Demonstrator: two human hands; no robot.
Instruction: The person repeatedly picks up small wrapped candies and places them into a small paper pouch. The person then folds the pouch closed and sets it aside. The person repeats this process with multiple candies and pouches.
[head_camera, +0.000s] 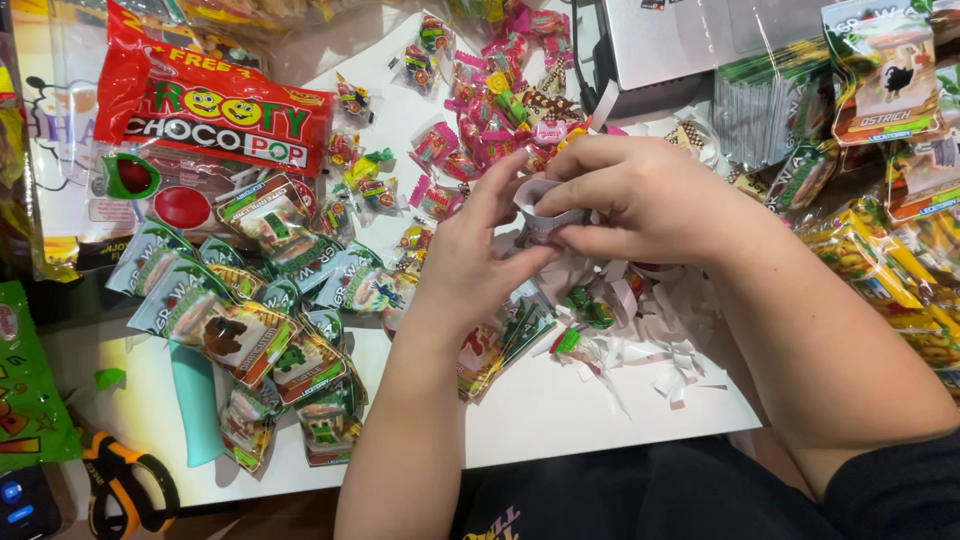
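Both my hands meet over the middle of a white table (560, 415). My left hand (470, 262) and my right hand (640, 200) together pinch a small curled strip of white paper (540, 205), each with its fingertips closed on it. Under the hands lies a heap of white paper strips (650, 350) with a few green-wrapped sweets (590, 308). Several small toy packets (270, 330) are spread to the left of my left forearm.
A big red snack bag (215, 105) lies at the back left. Pink and mixed wrapped candies (490, 90) pile at the back centre. Yellow packets (890, 270) stack on the right. Orange-handled scissors (125, 485) and a teal tool (195, 405) sit near the front left edge.
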